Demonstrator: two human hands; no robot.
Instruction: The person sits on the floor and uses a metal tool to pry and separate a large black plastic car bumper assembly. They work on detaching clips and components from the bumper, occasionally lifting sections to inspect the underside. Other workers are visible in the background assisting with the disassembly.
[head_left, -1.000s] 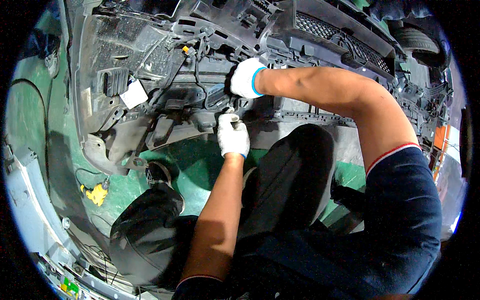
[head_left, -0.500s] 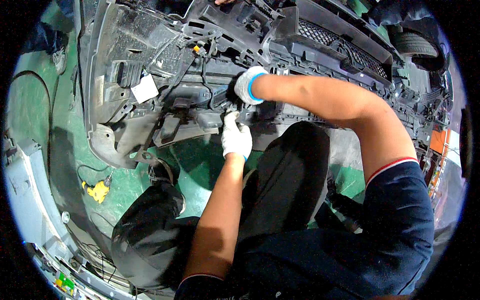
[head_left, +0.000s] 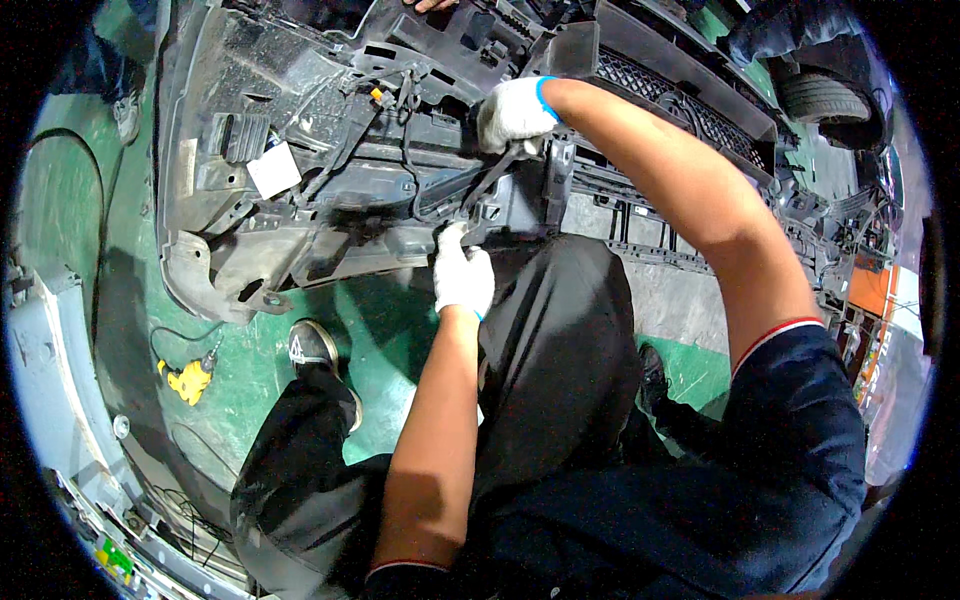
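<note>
A large black car bumper (head_left: 345, 262) lies inner side up in front of me, with brackets and wiring along it. My right hand (head_left: 517, 112), in a white glove with a blue cuff, is closed over a dark cable (head_left: 490, 180) above the bumper's middle; its fingertips are partly hidden. The cable runs down toward my left hand (head_left: 464, 275). That gloved hand is closed at the bumper's near edge, close to the cable's lower end. What its fingers grip is hidden. A thinner black wire (head_left: 408, 155) with a yellow connector (head_left: 377, 96) lies left of my hands.
A white paper sheet (head_left: 273, 171) lies on the bumper's left part. A yellow power drill (head_left: 190, 382) with a cord is on the green floor. A mesh grille (head_left: 680, 105) and a tire (head_left: 825, 98) are at the far right. Another person's hand (head_left: 432, 5) shows at the far edge.
My right hand has moved up and away from my left hand, and the cable now shows stretched between them. My left hand stays near the bumper's edge. The view has shifted slightly.
</note>
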